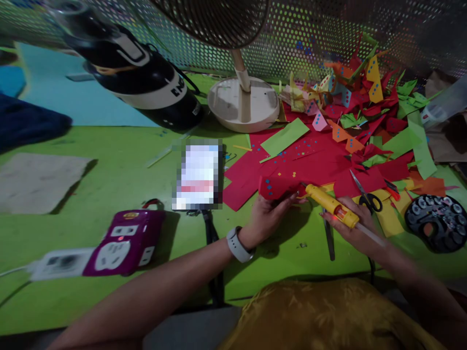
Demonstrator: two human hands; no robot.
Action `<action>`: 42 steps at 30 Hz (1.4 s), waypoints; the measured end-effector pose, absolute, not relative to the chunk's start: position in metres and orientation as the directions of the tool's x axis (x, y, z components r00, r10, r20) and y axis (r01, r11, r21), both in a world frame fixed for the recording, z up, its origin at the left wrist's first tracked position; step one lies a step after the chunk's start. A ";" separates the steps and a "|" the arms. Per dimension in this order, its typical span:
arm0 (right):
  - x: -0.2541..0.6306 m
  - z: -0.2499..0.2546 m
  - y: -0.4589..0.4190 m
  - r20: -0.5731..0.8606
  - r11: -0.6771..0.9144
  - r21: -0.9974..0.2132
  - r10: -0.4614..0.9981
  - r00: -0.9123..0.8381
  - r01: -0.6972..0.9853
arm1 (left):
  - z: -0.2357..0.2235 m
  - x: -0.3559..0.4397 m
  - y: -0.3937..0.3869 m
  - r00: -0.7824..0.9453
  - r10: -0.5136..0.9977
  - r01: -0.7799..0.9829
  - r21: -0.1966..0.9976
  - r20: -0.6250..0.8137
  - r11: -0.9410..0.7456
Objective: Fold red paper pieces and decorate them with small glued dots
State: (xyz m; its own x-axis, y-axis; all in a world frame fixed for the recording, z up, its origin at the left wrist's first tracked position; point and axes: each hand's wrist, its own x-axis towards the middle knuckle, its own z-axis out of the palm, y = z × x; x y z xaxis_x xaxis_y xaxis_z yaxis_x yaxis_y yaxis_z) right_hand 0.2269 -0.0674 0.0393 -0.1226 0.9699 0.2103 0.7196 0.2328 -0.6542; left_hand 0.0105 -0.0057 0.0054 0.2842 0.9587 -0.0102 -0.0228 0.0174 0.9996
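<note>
My left hand (266, 218), with a pale watch band (239, 244) on its wrist, pinches a piece of red paper (272, 188) with blue diamond-shaped spots. In my right hand (355, 228) is a yellow hot glue gun (330, 204), a glowing red light on its body and a translucent glue stick (370, 235) out of its back end. The gun's nozzle points at the right end of the red paper; whether they touch I cannot tell. Larger red paper sheets (317, 158) lie just beyond, sprinkled with tiny blue bits. Black-handled scissors (371, 201) lie right of the gun.
A phone (199, 175) with a lit screen lies left of the paper. Farther left is a purple power socket block (126, 243) with a white plug. A black bottle (146, 82) and a fan (243, 104) stand behind. Cut coloured paper (350, 107) heaps up at the back right.
</note>
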 end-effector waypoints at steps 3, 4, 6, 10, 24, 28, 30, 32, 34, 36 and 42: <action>0.236 0.038 -0.067 0.324 0.264 -0.562 0.942 -0.085 0.784 | 0.007 0.012 -0.005 0.287 0.951 -0.056 0.989 -0.115 0.137; 0.239 0.039 -0.067 0.378 0.250 -0.524 0.925 -0.041 0.814 | 0.008 0.012 -0.005 0.288 0.947 -0.078 0.982 -0.142 0.171; 0.244 0.046 -0.067 0.459 0.189 -0.472 0.887 0.057 0.861 | 0.010 0.012 -0.004 0.289 0.941 -0.116 0.969 -0.177 0.218; 0.259 0.063 -0.074 0.517 0.106 -0.401 0.846 0.130 0.910 | 0.015 0.012 -0.003 0.308 0.927 -0.098 0.962 -0.216 0.256; 0.391 0.055 -0.165 0.175 -0.646 -0.188 0.719 0.672 0.740 | 0.000 0.012 -0.001 0.246 0.945 -0.179 0.948 -0.217 0.264; 0.398 0.046 -0.177 0.127 -0.672 -0.108 0.722 0.680 0.733 | 0.003 0.013 -0.002 0.238 0.947 -0.176 0.950 -0.214 0.259; 0.400 0.043 -0.180 0.074 -0.680 -0.077 0.725 0.685 0.729 | 0.003 0.013 -0.001 0.233 0.949 -0.173 0.952 -0.211 0.254; 0.400 0.045 -0.183 0.046 -0.678 -0.036 0.733 0.679 0.734 | 0.003 0.014 -0.001 0.223 0.951 -0.175 0.951 -0.212 0.253; 0.396 0.053 -0.183 0.067 -0.655 0.017 0.755 0.653 0.755 | 0.003 0.015 -0.001 0.211 0.953 -0.191 0.948 -0.215 0.256; 0.383 0.062 -0.178 0.139 -0.606 0.027 0.790 0.597 0.795 | 0.003 0.015 0.000 0.216 0.952 -0.210 0.941 -0.218 0.264; 0.282 0.066 -0.124 0.009 -0.213 -0.304 0.974 0.226 0.929 | 0.004 0.016 -0.001 0.256 0.935 -0.219 0.928 -0.245 0.303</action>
State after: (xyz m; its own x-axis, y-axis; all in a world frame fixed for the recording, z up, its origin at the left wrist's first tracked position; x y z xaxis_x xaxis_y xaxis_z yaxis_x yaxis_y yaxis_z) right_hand 0.2825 -0.1238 0.0657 0.2259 0.9741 0.0090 0.9287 -0.2125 -0.3039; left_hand 0.0159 -0.0014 0.0037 0.2557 0.9353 -0.2448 -0.2189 0.3027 0.9276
